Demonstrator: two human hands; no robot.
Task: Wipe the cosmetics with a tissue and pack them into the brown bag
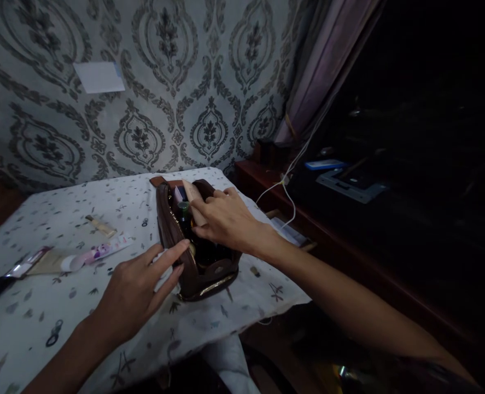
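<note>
A brown zip pouch (169,221) stands unzipped on the table, gold zipper teeth along its rim. My right hand (226,219) reaches into its mouth from the right, fingers closed around a flat beige item (191,192) that pokes up inside; I cannot make out its kind. Beside it in the pouch are a green-capped dark bottle (183,210) and a small pale box-like item (179,193). My left hand (138,282) touches the pouch's near left side, index finger at the rim, fingers apart. The pouch's lower contents are dark and hidden.
On the patterned white tablecloth (119,216), left of the pouch, lie a small beige tube (100,225), a pink-and-white tube (106,248), a larger beige tube (51,262) and a black-handled brush-like item (10,278). A white cable (295,164) hangs at the right.
</note>
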